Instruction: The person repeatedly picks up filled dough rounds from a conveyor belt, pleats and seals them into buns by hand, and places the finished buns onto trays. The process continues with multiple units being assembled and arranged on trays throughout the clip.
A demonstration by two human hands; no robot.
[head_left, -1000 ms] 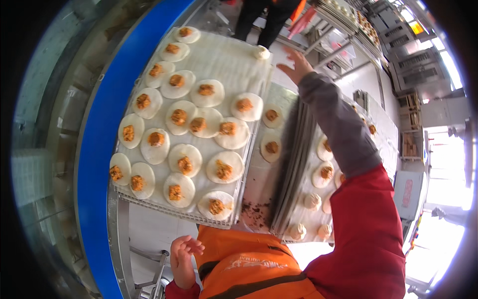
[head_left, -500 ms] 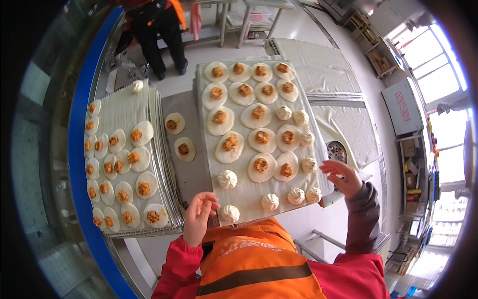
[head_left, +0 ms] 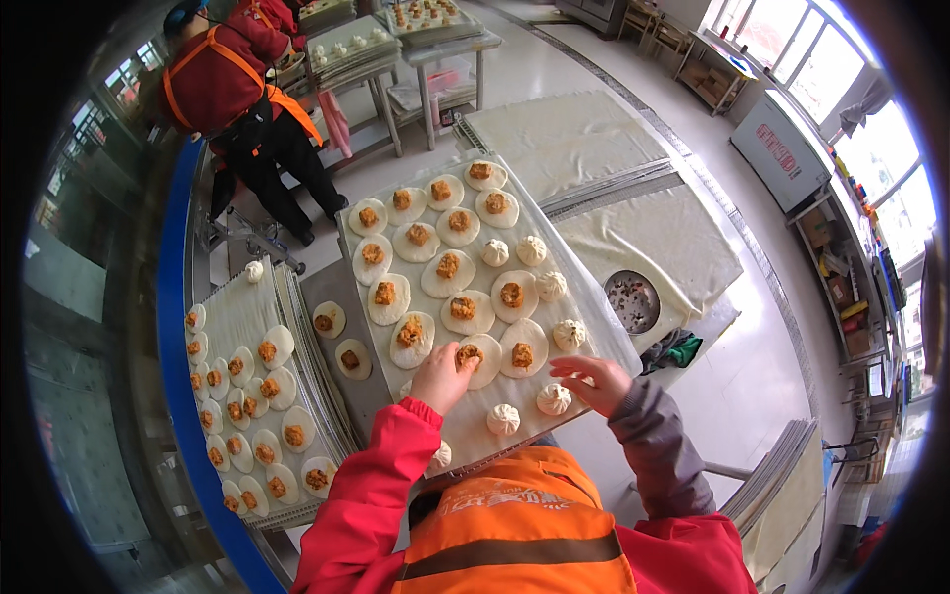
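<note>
Left hand [head_left: 440, 378] has slid in from the tray's [head_left: 599, 322] near left corner since the earlier frame, and its fingertips are now on 1 filled dough round [head_left: 483, 364], a bit in from the near edge. Thumb and fingers look narrow, can't tell if they're gripping. Right hand [head_left: 599, 386] hangs loosely spread at the near right corner, right by 1 pleated bun [head_left: 554, 400].

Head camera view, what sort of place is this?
Probably a commercial kitchen or small bakery workshop: a large tray holds many filling-topped dough rounds, pleated buns sit among them, and a co-worker in red and orange stands further off.
</note>
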